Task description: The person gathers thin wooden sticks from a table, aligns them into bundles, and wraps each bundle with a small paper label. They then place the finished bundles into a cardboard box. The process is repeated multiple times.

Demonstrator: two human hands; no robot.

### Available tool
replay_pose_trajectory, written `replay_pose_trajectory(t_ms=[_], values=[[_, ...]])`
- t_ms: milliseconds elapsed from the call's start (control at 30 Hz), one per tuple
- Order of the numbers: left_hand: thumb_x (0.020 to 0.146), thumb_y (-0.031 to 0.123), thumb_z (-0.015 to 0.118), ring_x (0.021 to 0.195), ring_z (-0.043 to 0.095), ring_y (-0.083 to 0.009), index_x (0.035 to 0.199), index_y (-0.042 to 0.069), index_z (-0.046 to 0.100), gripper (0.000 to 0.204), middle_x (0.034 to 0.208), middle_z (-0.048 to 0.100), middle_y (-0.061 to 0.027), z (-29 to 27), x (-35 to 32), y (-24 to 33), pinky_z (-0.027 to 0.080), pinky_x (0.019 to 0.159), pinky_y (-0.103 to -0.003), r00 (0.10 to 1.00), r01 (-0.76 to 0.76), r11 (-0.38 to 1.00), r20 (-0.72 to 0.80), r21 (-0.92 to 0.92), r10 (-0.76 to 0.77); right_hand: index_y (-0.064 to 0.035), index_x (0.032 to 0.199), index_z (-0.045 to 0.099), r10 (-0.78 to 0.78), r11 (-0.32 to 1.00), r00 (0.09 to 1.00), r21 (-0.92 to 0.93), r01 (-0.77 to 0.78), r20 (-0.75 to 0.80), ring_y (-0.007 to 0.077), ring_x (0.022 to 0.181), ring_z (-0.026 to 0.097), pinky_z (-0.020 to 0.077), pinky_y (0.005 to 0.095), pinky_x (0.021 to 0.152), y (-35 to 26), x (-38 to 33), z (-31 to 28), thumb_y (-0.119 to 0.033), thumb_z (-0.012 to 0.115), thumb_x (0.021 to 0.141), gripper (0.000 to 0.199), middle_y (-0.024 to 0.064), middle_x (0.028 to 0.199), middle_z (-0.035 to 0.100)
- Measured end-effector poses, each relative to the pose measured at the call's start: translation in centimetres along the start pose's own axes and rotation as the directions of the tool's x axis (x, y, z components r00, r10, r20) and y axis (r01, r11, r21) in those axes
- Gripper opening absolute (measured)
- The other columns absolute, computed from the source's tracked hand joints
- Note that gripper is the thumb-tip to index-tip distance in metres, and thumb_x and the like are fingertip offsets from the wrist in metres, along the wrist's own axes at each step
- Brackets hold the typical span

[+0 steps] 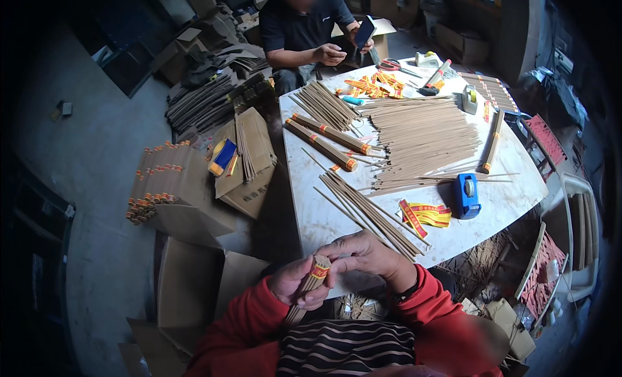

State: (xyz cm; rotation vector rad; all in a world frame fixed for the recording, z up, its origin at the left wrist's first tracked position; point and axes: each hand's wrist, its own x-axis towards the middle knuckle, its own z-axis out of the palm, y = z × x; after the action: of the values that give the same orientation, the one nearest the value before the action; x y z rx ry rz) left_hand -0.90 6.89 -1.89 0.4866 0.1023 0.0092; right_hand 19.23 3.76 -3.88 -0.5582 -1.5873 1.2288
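Two bare hands meet close to the body at the lower middle of the view, both forearms in red sleeves rising from the bottom edge. The left hand [299, 287] is curled in a closed grip, thumb on top. The right hand [364, 254] arches over from the right, a dark band at its wrist, fingertips [335, 252] pinched together beside the left thumb.
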Motion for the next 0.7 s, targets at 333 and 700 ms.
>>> replay_pose_trajectory(t_ms=[333,700], values=[[0.09,0.051,0.036,0.041,0.043,-0.0098,0.105,-0.001,0.048,0.055,0.059,0.049,-0.0047,0.9,-0.8,0.6,0.035,0.039,-0.023,0.997,-0.03,0.993,-0.074,0.116,0.039,-0.0023,0.114,0.057,0.017,0.988,0.999,0.156,-0.011,-0.036,0.0121,0.079,0.06,0.0465,0.0246,0.073,0.8,0.4,0.9,-0.012,0.06,0.084,0.032,0.0085,0.086,0.064],[0.089,0.048,0.042,0.053,0.049,-0.0127,0.103,0.003,0.045,0.047,0.069,0.051,-0.0072,9.0,-1.8,8.4,0.042,0.05,-0.026,0.792,-0.344,0.573,-0.097,0.744,0.602,-0.0022,0.121,0.05,0.15,0.946,0.988,0.294,-0.136,-0.025,0.0118,0.098,0.051,0.04,0.0257,0.089,1.8,0.3,1.7,-0.021,0.063,0.083,0.044,0.0062,0.108,0.054]])
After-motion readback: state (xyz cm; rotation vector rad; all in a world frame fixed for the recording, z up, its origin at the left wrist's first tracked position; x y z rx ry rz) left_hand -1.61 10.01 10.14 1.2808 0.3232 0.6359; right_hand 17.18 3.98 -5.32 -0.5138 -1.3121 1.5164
